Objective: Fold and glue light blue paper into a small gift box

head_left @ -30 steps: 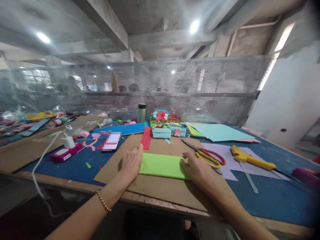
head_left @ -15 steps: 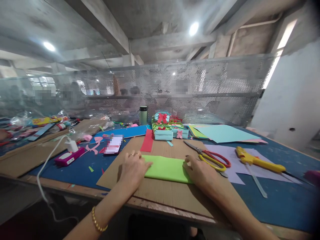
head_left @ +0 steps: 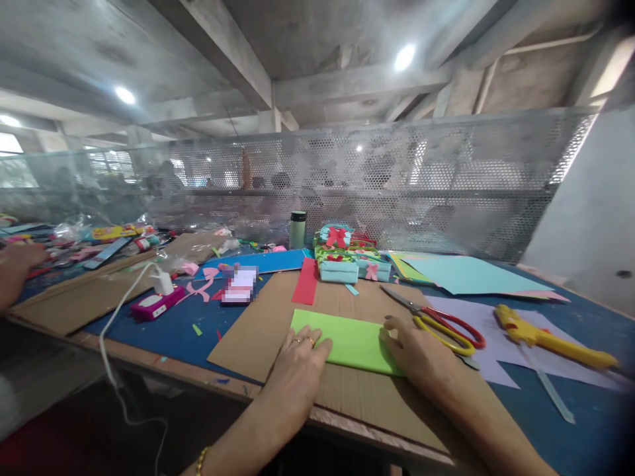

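A folded light green paper [head_left: 350, 340] lies on a brown cardboard sheet [head_left: 268, 324] in front of me. My left hand [head_left: 297, 370] rests flat on the paper's near left edge, fingers stretched out, rings on two of them. At the paper's right end my right hand [head_left: 419, 350] presses down, its fingers bent over the edge. Neither hand lifts the paper off the cardboard.
Red-and-yellow scissors [head_left: 441, 320] and a yellow glue gun [head_left: 546, 334] lie to the right on a lilac sheet. Small decorated boxes [head_left: 347, 254], a red strip [head_left: 306, 281], a green flask [head_left: 297, 229] and a phone [head_left: 239, 285] stand behind. Another person's hand [head_left: 14, 261] is at far left.
The view has swung left, shifting everything rightward in frame. My left hand has slid from the paper's left end onto its near left edge; the right hand stays at the right end.
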A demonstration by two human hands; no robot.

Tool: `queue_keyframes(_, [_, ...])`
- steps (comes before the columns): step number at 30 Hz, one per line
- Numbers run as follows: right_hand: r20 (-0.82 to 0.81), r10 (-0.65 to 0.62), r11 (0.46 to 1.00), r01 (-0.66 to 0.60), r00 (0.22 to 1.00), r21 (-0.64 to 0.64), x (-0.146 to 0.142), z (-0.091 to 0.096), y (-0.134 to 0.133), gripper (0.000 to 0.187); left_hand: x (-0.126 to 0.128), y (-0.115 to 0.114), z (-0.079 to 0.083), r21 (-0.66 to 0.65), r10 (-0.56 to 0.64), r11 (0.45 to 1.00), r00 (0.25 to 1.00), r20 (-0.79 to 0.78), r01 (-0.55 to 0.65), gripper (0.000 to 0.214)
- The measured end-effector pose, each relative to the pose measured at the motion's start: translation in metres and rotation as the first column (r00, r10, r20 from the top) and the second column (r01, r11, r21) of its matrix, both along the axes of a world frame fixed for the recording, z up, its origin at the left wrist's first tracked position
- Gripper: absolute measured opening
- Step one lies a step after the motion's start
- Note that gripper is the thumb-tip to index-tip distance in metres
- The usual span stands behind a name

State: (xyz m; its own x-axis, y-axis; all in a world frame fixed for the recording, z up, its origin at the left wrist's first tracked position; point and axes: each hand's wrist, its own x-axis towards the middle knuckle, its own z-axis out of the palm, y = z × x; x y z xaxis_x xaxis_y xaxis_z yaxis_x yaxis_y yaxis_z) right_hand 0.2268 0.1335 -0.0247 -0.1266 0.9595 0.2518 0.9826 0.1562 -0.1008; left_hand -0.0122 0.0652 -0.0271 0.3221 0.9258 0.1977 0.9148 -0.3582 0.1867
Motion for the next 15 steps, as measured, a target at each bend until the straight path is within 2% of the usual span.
queue_keyframes(5, [0.025, -0.025, 1.0, 0.025, 0.999, 0.006, -0.002, 0.002, -0.002, 0.028, 0.0, 0.003, -0.007, 0.029, 0.001, 1.0, 0.999, 0.037, -0.002, 0.046])
queue_keyframes(10, [0.011, 0.012, 1.0, -0.012, 1.0, -0.016, 0.0, 0.002, -0.001, 0.023, 0.0, 0.006, -0.014, 0.067, 0.006, 0.998, 0.998, 0.058, -0.01, 0.034])
queue_keyframes(15, [-0.006, 0.047, 0.998, -0.047, 0.999, -0.036, 0.004, 0.002, 0.003, 0.02, 0.0, 0.007, -0.02, 0.102, -0.017, 0.995, 0.999, 0.042, 0.013, 0.036])
